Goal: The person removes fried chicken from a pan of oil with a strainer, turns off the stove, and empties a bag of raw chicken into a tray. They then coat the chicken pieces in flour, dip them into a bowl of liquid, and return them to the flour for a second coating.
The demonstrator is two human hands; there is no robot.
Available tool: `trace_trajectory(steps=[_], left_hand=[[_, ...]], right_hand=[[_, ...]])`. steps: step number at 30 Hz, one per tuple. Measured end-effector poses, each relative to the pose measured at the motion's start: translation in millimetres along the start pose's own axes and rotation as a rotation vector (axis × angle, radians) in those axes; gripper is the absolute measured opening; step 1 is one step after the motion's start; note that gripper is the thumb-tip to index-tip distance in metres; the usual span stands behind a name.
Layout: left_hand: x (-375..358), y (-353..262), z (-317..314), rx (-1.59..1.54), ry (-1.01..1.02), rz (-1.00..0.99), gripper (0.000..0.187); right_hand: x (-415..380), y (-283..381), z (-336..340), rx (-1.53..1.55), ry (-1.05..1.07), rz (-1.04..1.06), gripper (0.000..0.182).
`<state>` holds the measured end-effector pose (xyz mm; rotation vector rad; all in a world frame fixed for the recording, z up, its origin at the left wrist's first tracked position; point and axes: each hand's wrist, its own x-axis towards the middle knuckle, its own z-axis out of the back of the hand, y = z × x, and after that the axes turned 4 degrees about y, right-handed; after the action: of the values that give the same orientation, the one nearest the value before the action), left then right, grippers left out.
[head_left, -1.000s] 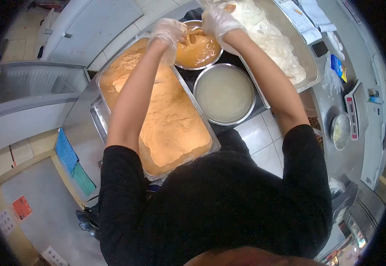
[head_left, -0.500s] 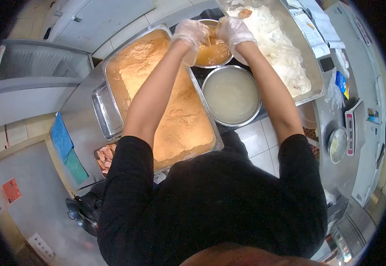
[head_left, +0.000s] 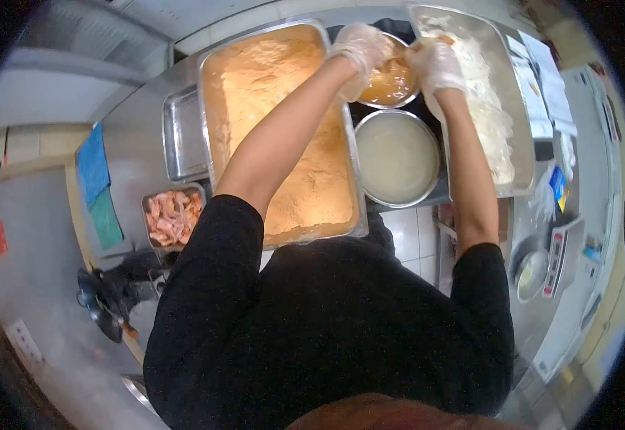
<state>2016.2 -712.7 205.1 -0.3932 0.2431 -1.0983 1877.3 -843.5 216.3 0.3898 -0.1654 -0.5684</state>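
Both my hands wear clear plastic gloves and work over a metal bowl of glossy orange-brown liquid (head_left: 390, 84). My left hand (head_left: 361, 56) is over the bowl's left side, its fingers curled inward. At the right rim my right hand (head_left: 438, 66) has its fingers closed, with brownish wet matter at the tips. I cannot tell what either hand holds. Just beyond the right hand, a brown piece of food shows at the edge of a deep metal tray of white flour-like powder (head_left: 495, 125). Nearer me stands a round bowl of cloudy pale liquid (head_left: 397, 158).
A large metal tray of orange-tan powder (head_left: 305, 190) lies left of the bowls, under my left forearm. Further left are a shallow metal pan (head_left: 185, 136) and a small tray of raw pink meat pieces (head_left: 174, 217). A scale (head_left: 560, 251) stands at right, with papers (head_left: 542, 86) behind.
The view has swung, so the trays and bowls sit further right and the meat tray shows more fully. My hands stay over the orange-brown liquid, a little further apart.
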Motion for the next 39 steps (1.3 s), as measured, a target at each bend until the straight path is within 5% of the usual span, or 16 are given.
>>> trace_trajectory(steps=[2, 4, 7, 9, 12, 14, 16, 18, 22, 25, 29, 31, 35, 37, 39], left_hand=[[-37.5, -12.8, 30.1, -0.107, 0.023, 0.074, 0.028], [-72.7, -16.9, 65.3, -0.54, -0.095, 0.142, 0.029], [-150.8, -41.8, 147.1, -0.334, -0.005, 0.118, 0.03], [-191.7, -31.6, 154.6, -0.296, 0.05, 0.176, 0.028], [-253.4, -6.4, 145.2, -0.465, 0.221, 0.32, 0.027], [-276.2, 9.5, 124.3, -0.621, 0.345, 0.525, 0.027], [-289.0, 33.3, 94.1, -0.405, 0.429, 0.594, 0.032], [-290.4, 83.2, 42.1, -0.211, 0.479, 0.56, 0.037], [-259.4, 140.6, -10.1, -0.207, 0.223, 0.66, 0.038], [-208.1, 162.8, -33.2, -0.165, -0.082, 0.666, 0.039], [-154.9, 185.0, -54.1, -0.078, -0.131, 0.718, 0.037], [-141.9, 190.8, -58.9, -0.333, -0.143, 0.699, 0.035], [-144.5, 167.8, -20.9, -0.375, 0.143, 0.433, 0.034], [-132.6, 180.0, -25.5, 0.177, 0.364, 0.106, 0.034], [-132.6, 187.0, -24.6, 0.288, 0.4, 0.137, 0.033]], right_hand=[[-12.4, 15.7, 16.8, -0.07, -0.111, 0.103, 0.026], [-42.1, 47.2, 54.6, 0.105, -0.069, 0.103, 0.026], [-76.6, 78.4, 73.6, 0.202, -0.021, 0.159, 0.028], [-98.4, 97.8, 70.1, 0.579, 0.157, 0.333, 0.021], [-127.8, 136.2, 65.3, 0.808, 0.671, 0.084, 0.011], [-132.2, 159.8, 45.7, 0.537, 0.817, 0.073, 0.022], [-126.2, 153.6, -26.5, 0.145, 0.829, 0.407, 0.033], [-120.7, 156.5, -74.7, -0.002, 0.845, 0.41, 0.031], [-65.7, 164.0, -145.8, -0.341, 0.749, 0.371, 0.033], [-51.0, 196.9, -143.2, -0.323, 0.6, 0.213, 0.03], [-40.1, 193.0, -182.4, -0.169, 0.489, 0.05, 0.03], [-32.3, 181.8, -198.9, -0.024, 0.33, -0.018, 0.029], [-40.3, 177.1, -155.9, -0.174, 0.436, 0.154, 0.029], [-49.4, 176.1, -137.6, -0.223, 0.478, 0.167, 0.026], [-58.4, 171.2, -123.5, -0.254, 0.495, 0.222, 0.026]])
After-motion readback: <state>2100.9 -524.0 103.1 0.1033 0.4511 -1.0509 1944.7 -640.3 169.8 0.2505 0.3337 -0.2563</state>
